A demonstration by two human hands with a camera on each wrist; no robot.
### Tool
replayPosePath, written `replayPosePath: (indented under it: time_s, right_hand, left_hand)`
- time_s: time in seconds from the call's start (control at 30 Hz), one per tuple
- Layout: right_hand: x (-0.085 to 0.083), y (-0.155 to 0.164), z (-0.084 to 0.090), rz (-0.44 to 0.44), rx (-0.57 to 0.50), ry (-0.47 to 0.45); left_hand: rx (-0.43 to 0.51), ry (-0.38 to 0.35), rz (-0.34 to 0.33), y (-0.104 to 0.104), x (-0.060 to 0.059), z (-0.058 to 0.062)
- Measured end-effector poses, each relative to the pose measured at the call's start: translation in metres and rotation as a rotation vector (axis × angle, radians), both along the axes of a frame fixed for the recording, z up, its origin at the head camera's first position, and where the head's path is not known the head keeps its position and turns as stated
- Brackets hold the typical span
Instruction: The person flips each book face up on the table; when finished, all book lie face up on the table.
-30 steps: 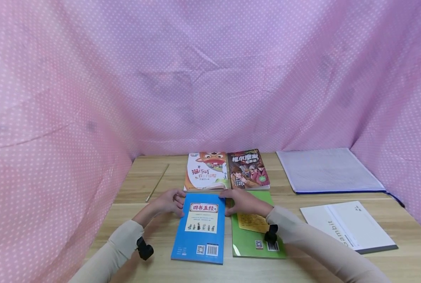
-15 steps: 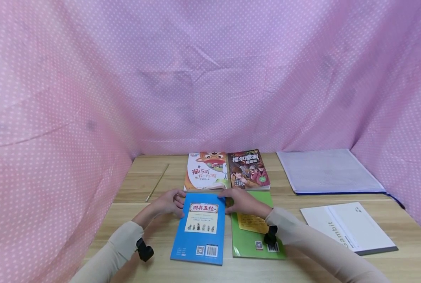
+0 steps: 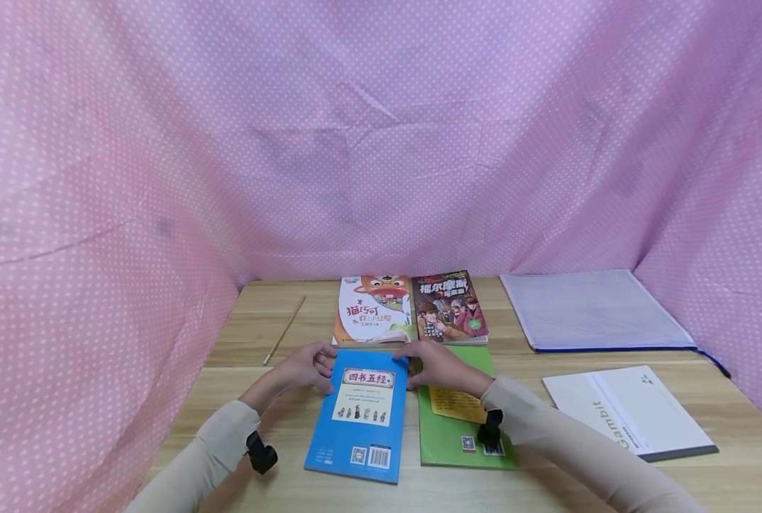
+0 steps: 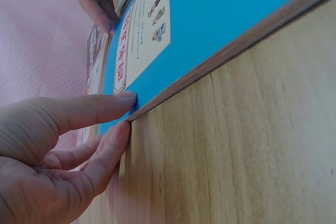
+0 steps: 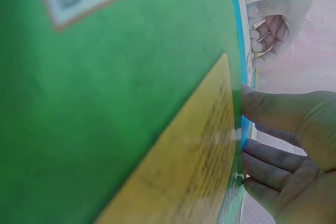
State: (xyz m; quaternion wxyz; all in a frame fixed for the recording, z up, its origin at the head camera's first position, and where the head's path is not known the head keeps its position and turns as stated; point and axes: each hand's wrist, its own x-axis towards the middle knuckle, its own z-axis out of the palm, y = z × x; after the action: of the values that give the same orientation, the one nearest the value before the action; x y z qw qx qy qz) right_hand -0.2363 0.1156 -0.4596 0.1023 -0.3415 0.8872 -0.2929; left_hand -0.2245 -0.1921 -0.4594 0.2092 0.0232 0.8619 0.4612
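You get bright, even, soft light in the head view, tinted pink by the dotted cloth (image 3: 381, 142), which bows outward toward the frame edges from the wide lens. Only faint shadows lie under your left hand (image 3: 304, 367) and right hand (image 3: 441, 365) on the surface (image 3: 259, 335). A pale sheen shows on the green book (image 3: 451, 442) near your right wrist. In the right wrist view that cover is badly blurred; in the left wrist view, the blue book (image 4: 220, 19) beyond your fingertips softens slightly.
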Motion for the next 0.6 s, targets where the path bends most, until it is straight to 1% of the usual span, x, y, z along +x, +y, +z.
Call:
replayPosePath:
  time_s: [0.13,0.3,0.47,0.6]
  right_hand:
    - [0.003,-0.001,0.001,-0.035,0.041,-0.001]
    - [0.007,-0.002,0.001,-0.049,0.094,0.053]
    - [0.007,-0.004,0.002,-0.072,0.077,0.069]
    - [0.005,-0.007,0.002,-0.091,0.061,0.071]
  left_hand:
    - [-0.007,0.003,-0.002,0.001,0.002,0.001]
    - [-0.032,0.009,-0.015,0.002,0.006,0.004]
    - [-0.045,0.012,-0.022,0.003,0.011,0.005]
    - [-0.061,0.022,-0.006,0.002,0.014,0.005]
